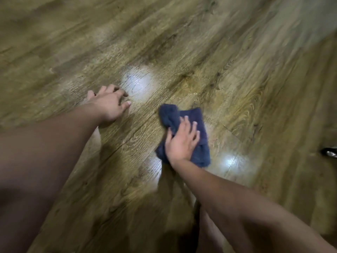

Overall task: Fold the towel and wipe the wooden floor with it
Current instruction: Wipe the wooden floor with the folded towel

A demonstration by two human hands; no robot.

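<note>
A dark blue towel (197,123), folded into a rough pad, lies flat on the wooden floor (237,79) at the centre of the head view. My right hand (182,141) presses down on its near half with fingers spread, and the thumb hooks a bunched edge at the towel's left. My left hand (109,103) rests on the bare floor to the left of the towel, fingers apart, holding nothing. The picture is blurred.
Bright light reflections shine on the planks beyond the left hand and to the right of the towel. A small dark and metallic object (330,152) sits at the right edge. My bare legs show at the bottom.
</note>
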